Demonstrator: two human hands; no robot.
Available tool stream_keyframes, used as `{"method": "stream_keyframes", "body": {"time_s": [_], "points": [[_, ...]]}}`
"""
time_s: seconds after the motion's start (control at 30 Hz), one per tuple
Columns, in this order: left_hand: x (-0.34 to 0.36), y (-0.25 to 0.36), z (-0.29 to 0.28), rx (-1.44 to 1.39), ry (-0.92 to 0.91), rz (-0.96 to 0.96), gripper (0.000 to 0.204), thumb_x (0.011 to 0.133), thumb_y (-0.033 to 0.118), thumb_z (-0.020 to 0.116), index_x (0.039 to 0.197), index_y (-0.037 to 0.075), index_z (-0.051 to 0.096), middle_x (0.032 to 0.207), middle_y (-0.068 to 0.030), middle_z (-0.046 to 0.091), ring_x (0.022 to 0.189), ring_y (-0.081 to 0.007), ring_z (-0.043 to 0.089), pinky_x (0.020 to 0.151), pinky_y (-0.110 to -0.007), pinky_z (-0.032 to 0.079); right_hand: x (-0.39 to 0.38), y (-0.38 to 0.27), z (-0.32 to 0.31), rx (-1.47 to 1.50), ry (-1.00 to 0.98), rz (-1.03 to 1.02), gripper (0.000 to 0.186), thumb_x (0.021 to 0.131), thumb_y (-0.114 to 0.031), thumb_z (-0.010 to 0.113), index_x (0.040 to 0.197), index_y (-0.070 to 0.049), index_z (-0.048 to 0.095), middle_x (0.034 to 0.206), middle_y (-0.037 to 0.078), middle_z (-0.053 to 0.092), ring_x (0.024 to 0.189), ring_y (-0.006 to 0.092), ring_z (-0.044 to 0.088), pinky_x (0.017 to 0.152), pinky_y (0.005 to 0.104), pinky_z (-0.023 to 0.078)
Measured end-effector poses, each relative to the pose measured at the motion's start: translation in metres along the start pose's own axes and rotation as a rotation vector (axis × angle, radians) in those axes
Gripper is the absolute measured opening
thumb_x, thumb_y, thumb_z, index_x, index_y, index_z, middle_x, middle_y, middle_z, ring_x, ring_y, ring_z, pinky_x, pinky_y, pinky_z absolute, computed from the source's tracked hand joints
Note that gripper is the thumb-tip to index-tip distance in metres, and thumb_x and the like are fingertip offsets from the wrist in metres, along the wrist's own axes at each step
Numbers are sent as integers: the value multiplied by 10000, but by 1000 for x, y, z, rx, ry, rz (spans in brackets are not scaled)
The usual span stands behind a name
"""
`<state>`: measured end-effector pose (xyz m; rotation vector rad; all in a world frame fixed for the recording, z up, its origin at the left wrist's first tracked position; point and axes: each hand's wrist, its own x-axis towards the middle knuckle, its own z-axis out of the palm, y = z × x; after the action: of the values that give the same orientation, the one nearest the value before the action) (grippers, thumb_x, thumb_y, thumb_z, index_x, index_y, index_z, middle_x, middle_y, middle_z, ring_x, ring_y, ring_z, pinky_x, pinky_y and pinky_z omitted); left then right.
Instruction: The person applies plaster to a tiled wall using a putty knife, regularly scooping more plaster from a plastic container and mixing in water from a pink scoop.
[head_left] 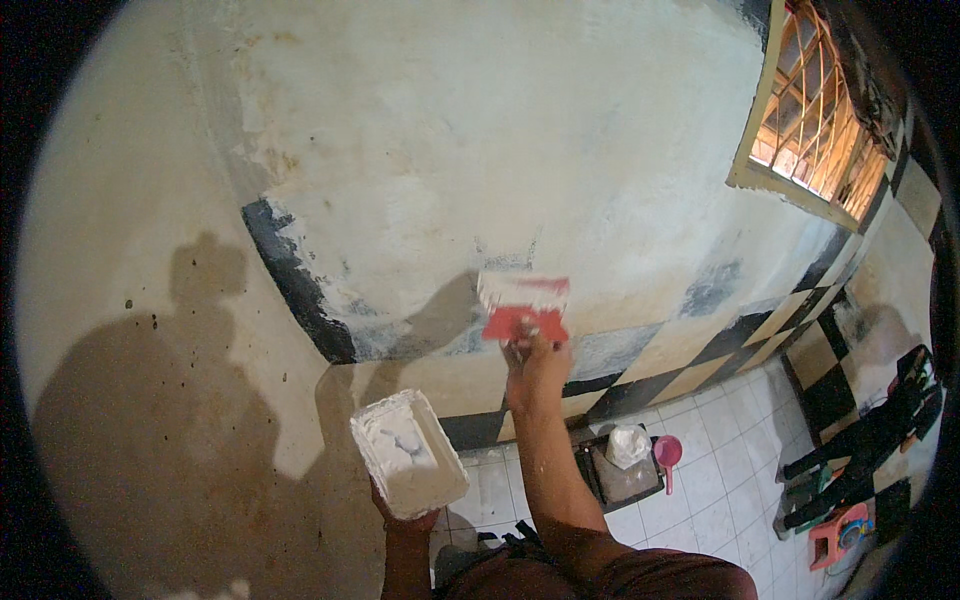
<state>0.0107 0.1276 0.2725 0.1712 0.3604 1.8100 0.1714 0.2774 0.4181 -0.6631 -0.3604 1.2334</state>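
At the left of the frame, the broad shadow (150,390) of a person falls across a beige wall (100,240) with small dark specks. Right of it, a ragged black strip (290,280) slants down to the wall's corner.

In the lower middle, left of centre, the left hand (402,527) holds a rectangular white container (437,462) from beneath. Its fingers are closed on the underside and lower edge, so the container lies above them, tilted to show its inside; white paste (395,440) coats its rim and upper-left part.

Near the centre, the right hand (538,365) grips a red scraper (500,325). Its fingers are bent in on the scraper's lower part, and the tool spreads out above and to both sides of them, its upper part smeared white. The scraper is blurred, so the exact placing of each fingertip cannot be told. It stands in front of the pale, patchy wall (600,150), just above the black-and-beige checks (655,385).

Below, to the right, a white bag (629,446) sits on a dark-edged appliance (612,482), beside a pink dipper (667,452), over white floor tiles (715,470). A barred window (815,120) fills the upper right; below it, at the right edge, are a co-worker's dark-clothed legs (860,455) and a pink stool (828,540).
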Motion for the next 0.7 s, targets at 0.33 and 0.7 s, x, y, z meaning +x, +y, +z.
{"method": "stream_keyframes", "body": {"time_s": [0.33,0.7], "points": [[-17,10,-4,-49,-23,-100,514,930,478,436,1338,167,470,1250,-80,569,1118,-295,569,921,-517,490,79,107,-42,-187,135,-35,145,818,8,586,935,-28,509,863,84,580,725,192,611,583,334,571],[-24,26,-5,7,103,-26,546,918,496,449,1350,162,463,1269,-87,562,1124,-324,571,934,-541,478,-24,63,-13,-366,-420,-59,137,800,-57,613,859,-24,494,777,140,651,674,204,651,599,325,530]]}}
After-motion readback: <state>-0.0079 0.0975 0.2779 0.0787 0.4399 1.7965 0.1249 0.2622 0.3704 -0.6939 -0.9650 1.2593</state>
